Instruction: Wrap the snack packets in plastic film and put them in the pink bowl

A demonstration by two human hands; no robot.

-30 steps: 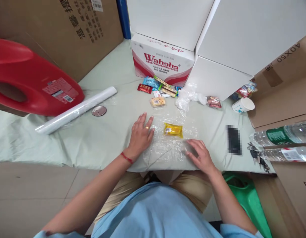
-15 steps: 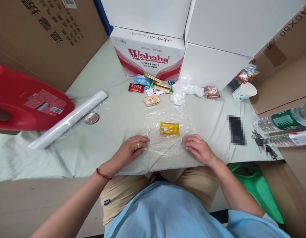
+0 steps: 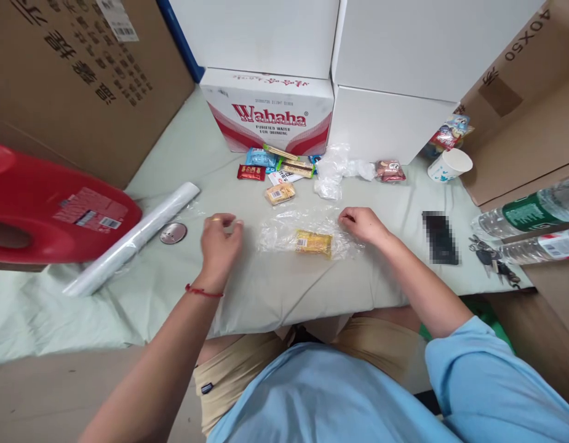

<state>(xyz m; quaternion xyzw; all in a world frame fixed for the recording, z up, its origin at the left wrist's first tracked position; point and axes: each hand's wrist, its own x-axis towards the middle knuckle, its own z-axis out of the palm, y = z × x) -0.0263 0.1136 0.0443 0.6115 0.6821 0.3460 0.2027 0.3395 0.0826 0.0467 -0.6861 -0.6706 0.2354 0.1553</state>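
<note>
A yellow-wrapped snack [image 3: 314,242] lies on the table with clear plastic film [image 3: 279,237] folded over it. The film is crumpled, and its near edge now lies just below the snack. My right hand [image 3: 365,225] is at the film's far right corner, thumb and forefinger pinched together on its edge. To the left of the film, my left hand [image 3: 222,246] is raised a little, fingers bent and thumb held apart, with nothing visible between them. Its ring and red bracelet show.
Several packaged snacks [image 3: 280,193] lie before the Wahaha box [image 3: 270,117]. At left are a roll of film [image 3: 136,237], a round metal lid [image 3: 173,233] and a red jug [image 3: 72,209]. A paper cup [image 3: 450,166], phone [image 3: 440,238], keys [image 3: 494,258] and bottles [image 3: 537,212] are at right.
The film's near part has been folded away from me over the snack. My right hand moved farther up the table; my left hand moved away from the film, leftward and up.
</note>
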